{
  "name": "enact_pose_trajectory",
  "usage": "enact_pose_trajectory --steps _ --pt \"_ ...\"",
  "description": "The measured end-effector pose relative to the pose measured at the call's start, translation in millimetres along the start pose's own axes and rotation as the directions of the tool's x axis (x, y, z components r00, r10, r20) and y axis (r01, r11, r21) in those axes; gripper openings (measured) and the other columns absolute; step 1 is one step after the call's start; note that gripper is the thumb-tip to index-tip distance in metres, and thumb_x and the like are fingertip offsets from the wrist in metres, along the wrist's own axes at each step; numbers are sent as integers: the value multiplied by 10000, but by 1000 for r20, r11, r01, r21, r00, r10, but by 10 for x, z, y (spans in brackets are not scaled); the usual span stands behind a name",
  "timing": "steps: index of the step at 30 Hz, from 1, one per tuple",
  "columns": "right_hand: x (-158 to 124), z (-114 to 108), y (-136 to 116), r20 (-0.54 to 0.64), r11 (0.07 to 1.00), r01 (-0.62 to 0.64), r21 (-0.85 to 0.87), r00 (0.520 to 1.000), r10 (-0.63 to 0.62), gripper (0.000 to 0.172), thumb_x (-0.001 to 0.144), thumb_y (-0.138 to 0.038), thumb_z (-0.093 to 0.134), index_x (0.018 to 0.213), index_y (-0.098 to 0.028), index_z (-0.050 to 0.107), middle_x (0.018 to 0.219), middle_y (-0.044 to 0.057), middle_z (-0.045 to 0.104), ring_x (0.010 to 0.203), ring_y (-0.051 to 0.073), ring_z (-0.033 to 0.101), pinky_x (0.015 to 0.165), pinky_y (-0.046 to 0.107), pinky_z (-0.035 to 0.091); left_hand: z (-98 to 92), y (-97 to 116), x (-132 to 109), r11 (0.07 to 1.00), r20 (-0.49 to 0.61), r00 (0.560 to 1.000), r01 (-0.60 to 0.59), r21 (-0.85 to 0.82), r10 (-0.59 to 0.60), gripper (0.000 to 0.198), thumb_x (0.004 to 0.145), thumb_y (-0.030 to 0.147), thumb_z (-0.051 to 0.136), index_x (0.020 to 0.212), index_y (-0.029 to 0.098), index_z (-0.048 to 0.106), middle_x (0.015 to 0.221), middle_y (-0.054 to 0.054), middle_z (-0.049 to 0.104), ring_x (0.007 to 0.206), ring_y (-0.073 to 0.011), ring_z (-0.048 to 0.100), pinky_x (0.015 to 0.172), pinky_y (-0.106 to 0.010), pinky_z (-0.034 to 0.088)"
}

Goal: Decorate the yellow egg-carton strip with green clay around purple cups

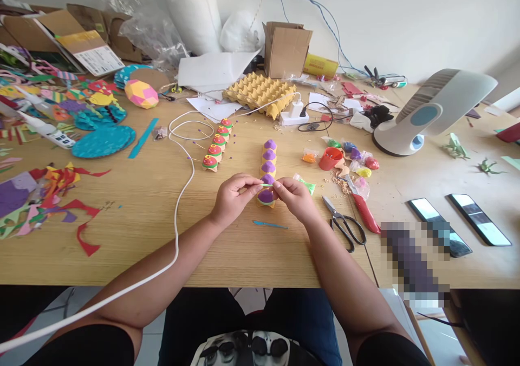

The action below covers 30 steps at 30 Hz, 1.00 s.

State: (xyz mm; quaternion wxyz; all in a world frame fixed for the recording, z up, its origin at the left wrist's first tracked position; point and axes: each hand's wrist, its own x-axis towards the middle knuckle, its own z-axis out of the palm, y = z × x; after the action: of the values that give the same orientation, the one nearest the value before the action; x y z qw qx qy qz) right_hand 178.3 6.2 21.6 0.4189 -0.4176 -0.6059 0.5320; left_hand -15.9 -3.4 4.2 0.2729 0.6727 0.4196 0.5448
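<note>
A thin strip of light green clay (267, 185) is stretched between my two hands. My left hand (238, 194) pinches its left end and my right hand (293, 194) pinches the other. Just beneath and behind the strip stands a row of egg-carton cups with purple tops (268, 168), partly hidden by my fingers. To the left is a second row of cups (216, 145) with red tops and green bands. A blue clay tool (270, 224) lies on the table nearer to me. Beside my right hand is a bag of green clay (305, 184).
Scissors (344, 222) and a red-handled knife (365, 210) lie to the right, near an orange cup (330, 158) and several clay bags. A white cable (177, 220) crosses the left side. Farther off are a yellow egg tray (260, 91), a fan (426, 111) and phones (480, 220).
</note>
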Motion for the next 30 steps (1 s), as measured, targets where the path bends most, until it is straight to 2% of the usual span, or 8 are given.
enact_pose_trajectory --steps 5,9,17,24,30 --pt "16 -7 30 -4 1000 -5 3 1000 5 428 852 -612 648 807 -187 672 693 14 657 660 139 580 645 269 472 28 -59 -10 990 17 996 89 -107 -88 222 876 348 698 1026 193 751 1032 -84 733 931 -182 693 834 -310 575" --pt "36 -30 43 3 1000 6 -21 1000 -6 431 854 -613 641 817 -185 677 693 12 652 663 139 575 644 264 462 34 -101 7 985 13 993 119 -125 -119 235 884 363 687 1029 196 766 1038 -86 735 973 -188 690 875 -318 567" --pt "71 -94 96 -38 979 -4 -204 999 -4 441 870 -608 611 789 -179 671 686 12 637 613 128 527 583 254 389 61 -82 16 945 10 961 272 -181 -275 289 844 405 722 1019 177 761 1023 -87 763 946 -209 709 888 -343 573" --pt "87 -119 95 -7 982 -11 -189 1000 10 330 893 -511 604 867 -190 675 709 6 654 649 139 570 626 256 420 63 -108 26 932 9 947 318 -176 -322 255 826 396 737 950 173 754 954 -71 769 881 -195 708 844 -325 574" --pt "81 -138 80 -12 977 -15 -214 1000 13 308 925 -469 556 834 -191 652 703 0 639 684 142 595 648 251 424 56 -124 32 920 5 939 337 -198 -343 285 820 425 738 946 169 744 959 -68 765 894 -196 698 859 -327 559"
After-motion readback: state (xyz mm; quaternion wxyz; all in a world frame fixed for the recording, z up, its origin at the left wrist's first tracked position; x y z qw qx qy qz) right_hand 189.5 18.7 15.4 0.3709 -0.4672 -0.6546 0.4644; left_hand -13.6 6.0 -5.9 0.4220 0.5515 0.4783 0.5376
